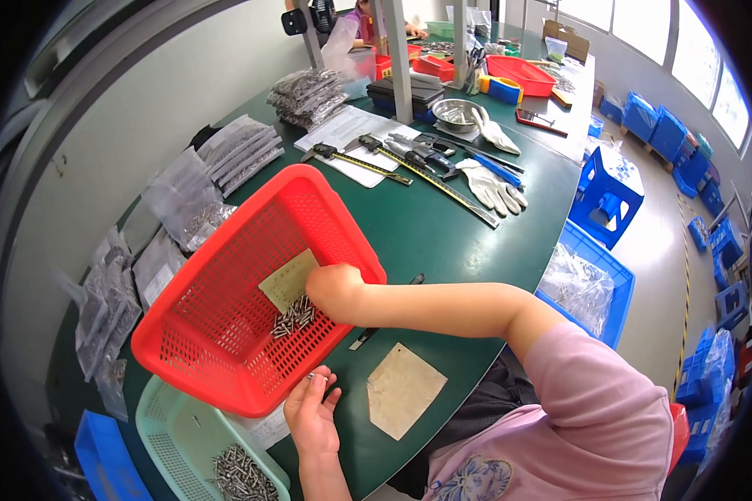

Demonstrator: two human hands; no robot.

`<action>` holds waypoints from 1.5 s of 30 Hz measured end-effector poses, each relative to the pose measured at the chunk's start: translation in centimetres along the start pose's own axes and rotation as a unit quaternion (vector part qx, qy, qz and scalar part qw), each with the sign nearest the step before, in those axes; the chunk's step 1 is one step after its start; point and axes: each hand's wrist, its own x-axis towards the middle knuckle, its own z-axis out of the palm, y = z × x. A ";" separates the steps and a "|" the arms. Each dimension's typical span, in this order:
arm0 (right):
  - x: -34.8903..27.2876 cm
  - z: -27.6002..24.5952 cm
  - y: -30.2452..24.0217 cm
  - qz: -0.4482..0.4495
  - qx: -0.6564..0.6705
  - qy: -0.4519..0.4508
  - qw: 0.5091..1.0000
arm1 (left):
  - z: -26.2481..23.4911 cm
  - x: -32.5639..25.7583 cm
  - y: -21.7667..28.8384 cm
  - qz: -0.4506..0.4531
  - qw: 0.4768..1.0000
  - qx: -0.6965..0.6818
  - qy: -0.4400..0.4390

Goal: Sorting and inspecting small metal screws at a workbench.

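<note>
Small pile of metal screws [293,316] sits on a tan card [286,280] on the floor of the red slotted basket [226,275], which stands near the table's [443,242] near edge, left of middle. My right hand [332,288] reaches over the basket rim, fingers curled down onto the pile; can't tell if it's actually pinching any, the fingertips are hidden. My left hand [311,411] is just outside the basket's near rim, thumb and fingers closed on what looks like a single screw [315,377].

Progress, my read: sorting or counting, mid-run. The pale green basket [184,434] at the near-left corner already holds a heap of the same screws [241,476]; the pile in red is small, so little is left of this batch.

Materials:
- screws: bright steel, short, shiny, loose.
- baskets: rigid plastic, perforated walls.
- second tan card [403,389]: flat, squarish, matte, on the green tabletop by the near edge.
- dark pen-like tool [384,313] lying under my right forearm.

Further out: clear bags of small parts [184,200] along the left edge, calipers [355,159] and a long steel rule [451,188] mid-table, white fabric gloves [493,188], a steel bowl [454,111], and red trays [522,73] at the far end.
</note>
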 end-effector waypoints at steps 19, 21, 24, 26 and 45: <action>-6.5 2.4 2.8 -0.188 0.538 -0.302 0.764 | 0.8 1.1 -0.3 0.551 0.619 0.558 -0.041; -6.8 2.2 2.7 -0.186 0.544 -0.315 0.755 | 0.7 0.8 -0.2 0.551 0.621 0.555 -0.048; -7.1 1.5 3.0 -0.167 0.593 -0.401 0.678 | 0.6 0.3 0.0 0.541 0.635 0.549 -0.062; -7.1 1.3 3.5 -0.141 0.621 -0.446 0.629 | 1.1 0.1 0.3 0.538 0.646 0.537 -0.072; -8.4 1.4 1.3 -0.371 0.311 0.272 0.831 | 0.2 -0.9 -0.3 -0.054 0.987 -0.135 -0.068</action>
